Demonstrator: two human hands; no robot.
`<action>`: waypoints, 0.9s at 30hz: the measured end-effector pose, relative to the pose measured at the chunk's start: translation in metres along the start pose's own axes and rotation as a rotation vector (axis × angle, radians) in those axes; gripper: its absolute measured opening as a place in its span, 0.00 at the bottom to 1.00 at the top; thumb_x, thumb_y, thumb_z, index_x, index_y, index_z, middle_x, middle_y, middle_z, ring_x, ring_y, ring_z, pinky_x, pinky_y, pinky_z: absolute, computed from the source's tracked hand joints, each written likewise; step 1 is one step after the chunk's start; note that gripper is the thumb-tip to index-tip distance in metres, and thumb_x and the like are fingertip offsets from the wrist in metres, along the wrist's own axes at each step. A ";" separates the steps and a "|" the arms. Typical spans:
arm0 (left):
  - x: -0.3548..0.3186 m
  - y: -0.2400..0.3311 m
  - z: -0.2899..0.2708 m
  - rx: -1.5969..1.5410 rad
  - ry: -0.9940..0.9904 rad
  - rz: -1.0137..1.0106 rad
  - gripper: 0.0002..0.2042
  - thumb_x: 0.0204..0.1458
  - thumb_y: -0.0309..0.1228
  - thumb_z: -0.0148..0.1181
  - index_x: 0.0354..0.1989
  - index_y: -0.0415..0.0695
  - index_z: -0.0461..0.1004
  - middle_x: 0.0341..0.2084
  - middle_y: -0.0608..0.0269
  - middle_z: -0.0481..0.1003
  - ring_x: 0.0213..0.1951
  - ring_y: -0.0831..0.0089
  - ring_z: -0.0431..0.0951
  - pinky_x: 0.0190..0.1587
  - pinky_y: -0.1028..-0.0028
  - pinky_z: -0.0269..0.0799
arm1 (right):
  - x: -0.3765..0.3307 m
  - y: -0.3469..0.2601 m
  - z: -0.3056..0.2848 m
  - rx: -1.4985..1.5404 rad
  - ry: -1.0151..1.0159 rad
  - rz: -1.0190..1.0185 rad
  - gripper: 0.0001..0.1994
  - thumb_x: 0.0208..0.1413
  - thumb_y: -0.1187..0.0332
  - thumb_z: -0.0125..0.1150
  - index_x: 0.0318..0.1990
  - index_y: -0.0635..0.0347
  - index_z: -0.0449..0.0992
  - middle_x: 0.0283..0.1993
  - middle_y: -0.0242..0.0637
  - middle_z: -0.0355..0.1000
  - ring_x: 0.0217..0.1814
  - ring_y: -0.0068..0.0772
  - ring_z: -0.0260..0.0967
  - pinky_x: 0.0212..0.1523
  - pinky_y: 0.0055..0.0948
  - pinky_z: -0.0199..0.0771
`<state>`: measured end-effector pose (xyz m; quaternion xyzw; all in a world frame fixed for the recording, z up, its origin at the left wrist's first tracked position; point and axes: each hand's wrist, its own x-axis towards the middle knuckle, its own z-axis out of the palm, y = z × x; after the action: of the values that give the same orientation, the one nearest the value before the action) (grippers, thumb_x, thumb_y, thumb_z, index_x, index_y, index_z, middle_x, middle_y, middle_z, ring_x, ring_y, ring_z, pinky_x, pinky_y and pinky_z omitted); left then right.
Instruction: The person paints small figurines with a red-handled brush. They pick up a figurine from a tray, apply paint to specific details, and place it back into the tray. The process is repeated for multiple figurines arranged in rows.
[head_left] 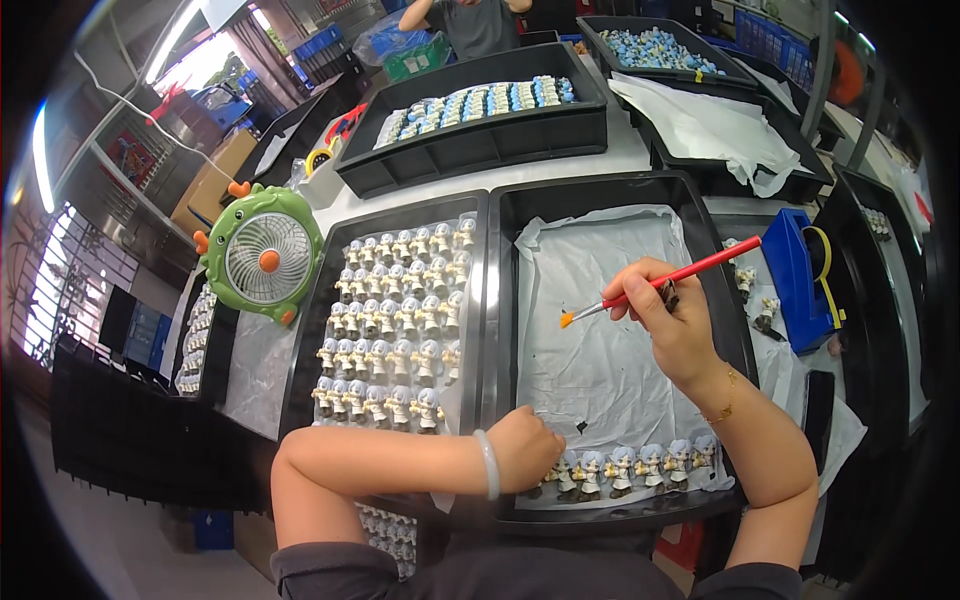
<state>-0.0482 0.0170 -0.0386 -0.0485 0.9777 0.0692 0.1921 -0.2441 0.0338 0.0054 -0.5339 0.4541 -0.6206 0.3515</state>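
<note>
My right hand (pixel 665 320) grips a paintbrush (pixel 690 270) with a red handle and orange bristles, its tip over the paper in the right black tray (pixel 740 345). At that tray's near left corner, my left hand (pixel 527 448) is closed, its fingertips turned down and hidden from view. It is beside a row of small figurines (pixel 621 470) with pale hair and white clothes, standing on the tray's paper lining (pixel 590 270). Close by on the left, another black tray (pixel 300 375) holds several rows of similar figurines (pixel 388 315).
A green fan (pixel 265 258) stands at the left tray's far left corner. A blue tape dispenser (pixel 800 285) and a few loose figurines (pixel 766 314) are right of the trays. Farther back are a deep black tray of figurines (pixel 470 150) and another person (pixel 475 28).
</note>
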 end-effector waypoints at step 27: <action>-0.078 -0.034 0.005 -1.981 0.433 0.055 0.37 0.26 0.13 0.50 0.52 0.50 0.49 0.43 0.65 0.57 0.41 0.66 0.67 0.44 0.73 0.65 | 0.005 0.010 -0.006 -0.040 0.033 0.017 0.13 0.54 0.64 0.47 0.25 0.62 0.73 0.20 0.30 0.67 0.23 0.13 0.60 0.23 0.14 0.54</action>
<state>0.0300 -0.0109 -0.0170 -0.1751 0.4952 0.8428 -0.1174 -0.2514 0.0266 -0.0023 -0.5265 0.4766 -0.6172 0.3385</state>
